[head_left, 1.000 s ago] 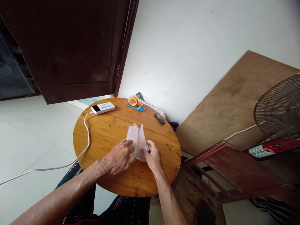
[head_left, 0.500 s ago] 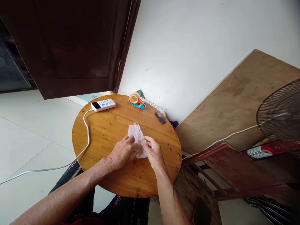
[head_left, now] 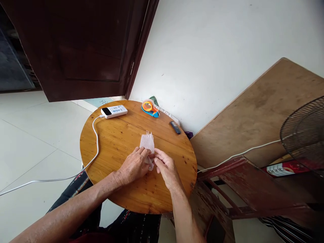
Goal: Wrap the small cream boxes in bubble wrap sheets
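Observation:
A small translucent piece of bubble wrap [head_left: 147,141], folded into a narrow packet, lies on the round wooden table [head_left: 113,138] in front of me. My left hand [head_left: 134,164] is closed over its near part, fingers curled and pressing it down. At its right edge is my right hand [head_left: 165,165], thumb and fingers bent together on the wrap's side. The lower end of the wrap shows between both hands. What the wrap contains, if anything, cannot be seen.
A white power bank [head_left: 115,111] with a white cable [head_left: 97,141] sits at the table's back left. An orange and blue tape dispenser [head_left: 150,108] and a blurred dark object [head_left: 175,127] lie along the far edge. A fan [head_left: 303,131] stands at right.
The right flap of the bubble wrap has been folded over, so the packet looks narrower and flatter. My right fingers have shifted slightly at its edge. The view has moved a little.

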### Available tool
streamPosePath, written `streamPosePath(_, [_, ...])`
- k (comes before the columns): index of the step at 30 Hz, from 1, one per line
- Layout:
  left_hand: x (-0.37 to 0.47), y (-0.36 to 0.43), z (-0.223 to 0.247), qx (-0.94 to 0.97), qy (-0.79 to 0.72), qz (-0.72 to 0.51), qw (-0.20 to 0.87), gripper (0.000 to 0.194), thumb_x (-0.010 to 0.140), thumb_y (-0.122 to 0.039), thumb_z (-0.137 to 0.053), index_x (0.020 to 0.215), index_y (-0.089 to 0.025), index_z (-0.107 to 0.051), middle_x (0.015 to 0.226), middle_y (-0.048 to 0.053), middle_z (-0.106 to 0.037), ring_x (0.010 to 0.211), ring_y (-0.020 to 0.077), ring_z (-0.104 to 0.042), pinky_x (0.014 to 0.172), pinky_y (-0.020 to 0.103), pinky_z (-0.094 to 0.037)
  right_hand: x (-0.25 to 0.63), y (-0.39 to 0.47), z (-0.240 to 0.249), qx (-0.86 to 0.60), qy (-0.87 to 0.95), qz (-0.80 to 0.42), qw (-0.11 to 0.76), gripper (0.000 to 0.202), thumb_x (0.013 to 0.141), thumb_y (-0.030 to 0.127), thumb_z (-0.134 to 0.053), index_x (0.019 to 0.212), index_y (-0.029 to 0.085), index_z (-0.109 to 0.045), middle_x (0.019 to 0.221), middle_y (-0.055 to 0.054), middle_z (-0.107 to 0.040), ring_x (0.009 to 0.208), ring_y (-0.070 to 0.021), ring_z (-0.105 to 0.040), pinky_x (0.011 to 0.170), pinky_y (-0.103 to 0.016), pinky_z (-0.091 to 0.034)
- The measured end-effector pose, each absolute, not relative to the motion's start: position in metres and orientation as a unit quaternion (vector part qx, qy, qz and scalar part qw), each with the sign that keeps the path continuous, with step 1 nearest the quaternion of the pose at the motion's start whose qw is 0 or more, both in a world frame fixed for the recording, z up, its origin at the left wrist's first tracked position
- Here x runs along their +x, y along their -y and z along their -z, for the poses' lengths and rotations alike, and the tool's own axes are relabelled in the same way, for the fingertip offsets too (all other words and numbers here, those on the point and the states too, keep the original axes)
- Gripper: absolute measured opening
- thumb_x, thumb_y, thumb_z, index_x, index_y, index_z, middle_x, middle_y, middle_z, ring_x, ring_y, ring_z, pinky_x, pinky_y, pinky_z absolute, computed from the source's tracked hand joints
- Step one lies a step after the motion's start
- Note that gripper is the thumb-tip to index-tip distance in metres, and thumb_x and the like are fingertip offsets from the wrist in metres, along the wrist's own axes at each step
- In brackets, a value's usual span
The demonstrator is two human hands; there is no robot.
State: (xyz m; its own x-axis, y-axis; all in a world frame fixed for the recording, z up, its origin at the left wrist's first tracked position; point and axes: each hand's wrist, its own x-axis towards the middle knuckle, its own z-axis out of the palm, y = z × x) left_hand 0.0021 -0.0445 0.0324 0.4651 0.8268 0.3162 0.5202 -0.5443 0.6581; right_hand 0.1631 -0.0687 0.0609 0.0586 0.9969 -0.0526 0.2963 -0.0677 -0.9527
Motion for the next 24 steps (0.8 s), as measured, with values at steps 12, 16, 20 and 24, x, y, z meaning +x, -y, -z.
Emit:
streamPosePath(12, [-0.003, 0.031, -0.017, 0.766, -0.397, -0.395, 0.316, 0.037, 0.076, -0.009, -0.055, 0.112, -0.019, -0.061, 0.101, 0.007, -0.066, 0.094, 0.0204, -0.063, 0.083, 0.034, -0.053, 0.165, 0.074, -0.046, -0.566, 0.675, -0.315, 0.355, 0.067, 0.075, 0.012, -0.054, 0.141, 0.02, -0.046, 0.113, -0.007, -0.069, 0.063, -0.0103, -0.053, 0.066, -0.028, -0.05])
streamPosePath(16, [-0.007, 0.031, -0.024, 0.757, -0.4, -0.394, 0.335, 0.034, 0.076, -0.01, -0.057, 0.109, -0.018, -0.062, 0.101, 0.006, -0.065, 0.087, 0.0175, -0.063, 0.079, 0.031, -0.053, 0.159, 0.073, -0.044, -0.586, 0.711, -0.232, 0.313, 0.07, 0.076, 0.009, -0.053, 0.144, 0.021, -0.043, 0.11, -0.007, -0.07, 0.063, -0.0132, -0.056, 0.072, -0.032, -0.051])
streamPosePath(20, [-0.005, 0.032, -0.033, 0.742, -0.451, -0.378, 0.321, 0.014, 0.08, -0.022, -0.06, 0.092, -0.018, -0.065, 0.092, 0.003, -0.06, 0.074, 0.0146, -0.059, 0.068, 0.027, -0.049, 0.155, 0.075, -0.046, -0.579, 0.74, -0.181, 0.291, 0.073, 0.078, 0.007, -0.052, 0.148, 0.022, -0.039, 0.116, -0.01, -0.068, 0.077, -0.0189, -0.062, 0.079, -0.036, -0.053])
streamPosePath(24, [0.005, 0.03, -0.035, 0.76, -0.477, -0.317, 0.307, 0.005, 0.078, -0.022, -0.062, 0.076, -0.018, -0.064, 0.085, 0.001, -0.057, 0.07, 0.0138, -0.056, 0.066, 0.026, -0.046, 0.161, 0.077, -0.051, -0.563, 0.735, -0.227, 0.303, 0.072, 0.076, 0.008, -0.052, 0.147, 0.019, -0.039, 0.114, -0.01, -0.069, 0.072, -0.016, -0.061, 0.075, -0.034, -0.054])
